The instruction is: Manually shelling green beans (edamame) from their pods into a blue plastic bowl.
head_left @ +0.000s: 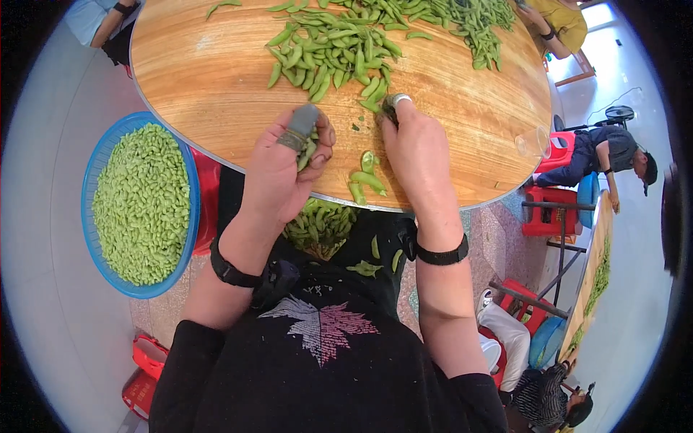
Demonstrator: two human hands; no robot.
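Observation:
Over the near edge of the round wooden table (pixel 209 94), my left hand (pixel 285 155) is closed around green soybean pods (pixel 306 154). A grey cover with a band sits on its thumb. My right hand (pixel 417 148) is curled on the tabletop, its fingertips beside the pod pile (pixel 328 54). A whitish band and dark covering show on its fingers, which hide what they grip, if anything. Between my hands lie a few loose pods (pixel 368 180). More pods or shells (pixel 317 227) are heaped at my lap, below the table edge.
At left, a blue basket (pixel 88 191) full of shelled beans (pixel 144 202) rests by a red stool (pixel 206 195). A clear cup (pixel 532 142) stands near the right table edge. Other people sit across this table and at another table (pixel 588 267) on the right.

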